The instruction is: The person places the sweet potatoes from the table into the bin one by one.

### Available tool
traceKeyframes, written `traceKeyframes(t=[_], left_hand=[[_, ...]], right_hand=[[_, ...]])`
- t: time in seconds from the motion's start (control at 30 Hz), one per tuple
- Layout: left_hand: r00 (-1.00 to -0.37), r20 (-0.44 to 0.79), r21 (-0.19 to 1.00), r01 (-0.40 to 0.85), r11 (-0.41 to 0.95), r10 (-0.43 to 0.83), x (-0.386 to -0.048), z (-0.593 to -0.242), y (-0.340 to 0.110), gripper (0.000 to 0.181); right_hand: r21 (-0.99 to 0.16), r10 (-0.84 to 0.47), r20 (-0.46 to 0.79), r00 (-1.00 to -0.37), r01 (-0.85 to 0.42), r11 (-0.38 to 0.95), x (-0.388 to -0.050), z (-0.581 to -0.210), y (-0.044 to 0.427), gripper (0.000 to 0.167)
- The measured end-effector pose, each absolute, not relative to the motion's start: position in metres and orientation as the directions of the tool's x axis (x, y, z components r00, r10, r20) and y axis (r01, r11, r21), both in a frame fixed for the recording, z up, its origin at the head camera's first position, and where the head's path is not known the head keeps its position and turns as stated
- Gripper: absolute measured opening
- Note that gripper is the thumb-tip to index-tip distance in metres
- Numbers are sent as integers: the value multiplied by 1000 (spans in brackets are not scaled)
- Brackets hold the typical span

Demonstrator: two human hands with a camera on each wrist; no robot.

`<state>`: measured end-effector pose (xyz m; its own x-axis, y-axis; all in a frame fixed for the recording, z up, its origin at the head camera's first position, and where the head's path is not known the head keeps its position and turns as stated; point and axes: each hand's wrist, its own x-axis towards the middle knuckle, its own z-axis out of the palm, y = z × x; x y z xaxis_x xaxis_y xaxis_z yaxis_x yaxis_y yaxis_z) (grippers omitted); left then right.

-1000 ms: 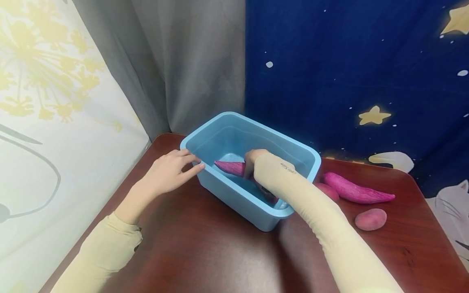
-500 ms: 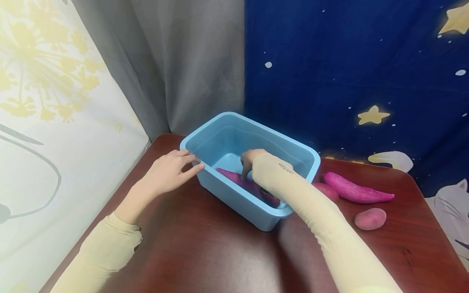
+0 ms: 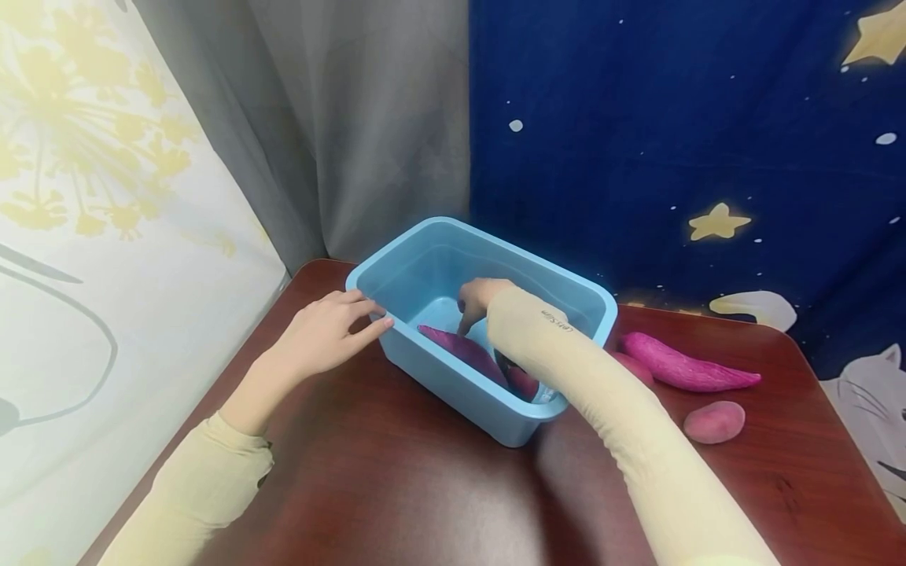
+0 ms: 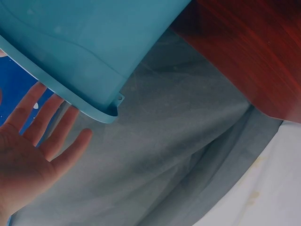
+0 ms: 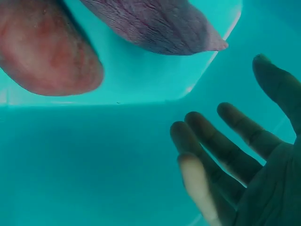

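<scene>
Inside the blue plastic bin [image 3: 439, 377] lie a purple sweet potato [image 3: 463, 352] and a reddish potato [image 3: 522, 383], the latter partly behind the right sleeve. My right hand [image 3: 477, 299] is down in the bin above them; in the right wrist view its fingers [image 5: 221, 146] are spread and hold nothing, apart from the sweet potato's tip. My left hand [image 3: 329, 334] rests on the bin's near left rim. Seen from the left wrist, the fingers [image 4: 56, 136] are extended, some of them touching that rim.
Right of the bin on the brown table [image 3: 425, 487] lie a magenta sweet potato [image 3: 686, 365] and a pinkish potato [image 3: 715, 422]. Another reddish potato [image 3: 633, 368] is partly hidden by the right sleeve. A grey curtain [image 3: 396, 118] and a blue star curtain [image 3: 602, 157] hang behind.
My right hand has lowered the purple sweet potato onto the bin floor, let it go and moved slightly up and left. The left hand has stayed on the rim.
</scene>
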<state>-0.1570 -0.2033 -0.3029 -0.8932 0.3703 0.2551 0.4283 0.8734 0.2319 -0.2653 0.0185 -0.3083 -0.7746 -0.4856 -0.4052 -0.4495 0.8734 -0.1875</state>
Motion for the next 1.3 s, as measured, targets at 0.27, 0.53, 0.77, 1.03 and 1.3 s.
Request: traceKeyframes(t=[0.27,0.53,0.77,1.03,1.3], left_hand=[[-895,253,231,426,875,369,-156,-302,-203,36],[-895,252,228,424,876,368,-156,-303,-203,36],[-894,255,230,426,875,368,-157,-304,-204,37],[-893,255,225,429,875,372,-156,-302,-203,36],[-893,252,225,428,875,372,-156,-301,-202,36]], right_hand=[[-161,-511,-390,-766,-490,857,-270,-298,17,46],[-187,-513,-408,-755,-480,857,-272,-289,20,45],[-153,-542,-398,-740,-529,834,-270,-274,21,47],[-91,-578,-365,-729,-590,802,-268,-262,26,46],[-48,-604,-329,-726,-626,779,-262,-254,34,46]])
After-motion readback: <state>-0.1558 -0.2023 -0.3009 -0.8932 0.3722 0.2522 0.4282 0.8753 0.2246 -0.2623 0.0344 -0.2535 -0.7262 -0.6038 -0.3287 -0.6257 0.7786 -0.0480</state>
